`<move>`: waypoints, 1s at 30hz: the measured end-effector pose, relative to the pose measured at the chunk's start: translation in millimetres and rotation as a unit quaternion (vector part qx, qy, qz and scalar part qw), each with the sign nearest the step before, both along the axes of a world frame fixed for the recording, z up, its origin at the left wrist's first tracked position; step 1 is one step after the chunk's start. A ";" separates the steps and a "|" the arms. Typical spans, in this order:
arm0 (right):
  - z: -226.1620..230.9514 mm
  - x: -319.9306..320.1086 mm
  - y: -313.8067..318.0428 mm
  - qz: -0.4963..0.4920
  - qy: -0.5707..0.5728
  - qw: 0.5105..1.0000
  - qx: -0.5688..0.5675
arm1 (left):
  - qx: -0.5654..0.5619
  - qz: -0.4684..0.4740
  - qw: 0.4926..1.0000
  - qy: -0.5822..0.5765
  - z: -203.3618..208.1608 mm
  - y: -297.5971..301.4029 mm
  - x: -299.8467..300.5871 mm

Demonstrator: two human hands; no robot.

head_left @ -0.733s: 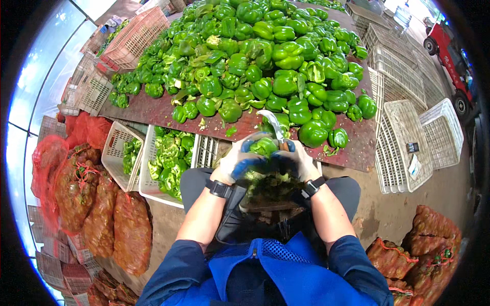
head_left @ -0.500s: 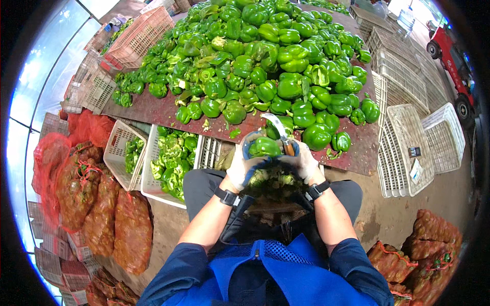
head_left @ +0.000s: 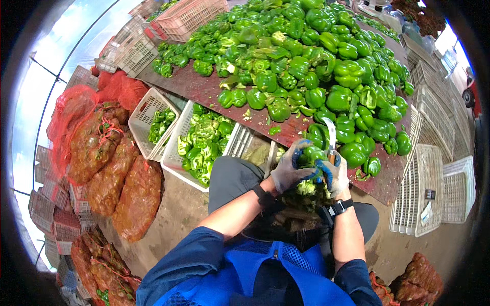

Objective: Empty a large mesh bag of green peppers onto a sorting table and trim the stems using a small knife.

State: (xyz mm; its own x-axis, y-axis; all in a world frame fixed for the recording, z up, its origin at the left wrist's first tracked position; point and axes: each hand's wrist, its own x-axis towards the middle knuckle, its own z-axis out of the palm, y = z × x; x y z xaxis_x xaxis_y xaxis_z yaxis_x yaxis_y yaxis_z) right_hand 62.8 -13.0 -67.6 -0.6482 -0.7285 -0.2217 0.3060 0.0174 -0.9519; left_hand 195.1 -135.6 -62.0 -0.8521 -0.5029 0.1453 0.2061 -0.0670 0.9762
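Observation:
My left hand (head_left: 290, 169), in a grey-and-blue work glove, is closed around a green bell pepper (head_left: 310, 156) above my lap. Gloved the same way, my right hand (head_left: 336, 176) grips a small curved knife (head_left: 331, 131). Its pale blade points up and away from me, past the pepper, and its short handle is mostly covered by my fingers. The right fingertips come close to the pepper; whether they touch it I cannot tell. Under my hands, between my knees, lie pepper scraps (head_left: 306, 188), partly hidden. A large heap of green bell peppers (head_left: 326, 66) lies just beyond my hands.
The heap rests on a dark red tabletop (head_left: 240, 113). Left of my knee stands a white crate (head_left: 176, 166) of cut peppers, beside a smaller crate (head_left: 138, 122). Filled mesh sacks (head_left: 135, 204) lie farther left. At right stand plastic crates (head_left: 416, 199), with more sacks (head_left: 418, 280) low down.
My view has turned, so the scene sits farther right and tilted. Both hands still hold the pepper and the knife; the left hand now wraps the pepper from its left side.

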 end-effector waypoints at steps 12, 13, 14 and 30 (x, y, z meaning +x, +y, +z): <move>-0.8 2.6 7.8 0.054 -0.006 0.998 0.034 | 0.288 -0.102 0.952 -0.011 -5.5 -21.3 4.6; -3.2 3.3 9.4 0.053 0.002 0.998 0.024 | 0.312 -0.107 0.944 -0.009 -5.4 -20.1 6.3; -4.7 1.5 8.9 0.072 0.000 0.997 0.010 | 0.284 -0.103 0.953 -0.011 -5.1 -20.2 6.6; -5.4 6.6 -0.1 -0.009 0.066 0.997 0.030 | 0.508 -0.163 0.846 0.024 -48.8 -17.1 18.5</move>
State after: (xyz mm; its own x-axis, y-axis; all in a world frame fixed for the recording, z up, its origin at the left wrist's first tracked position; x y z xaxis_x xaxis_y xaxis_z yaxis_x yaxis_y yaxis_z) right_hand 69.4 -13.1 -73.0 -0.6879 -0.7040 -0.1763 0.1782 0.0717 -0.9814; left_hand 213.7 -152.7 -110.8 -0.9750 -0.1276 -0.1822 0.0516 -0.9266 0.3725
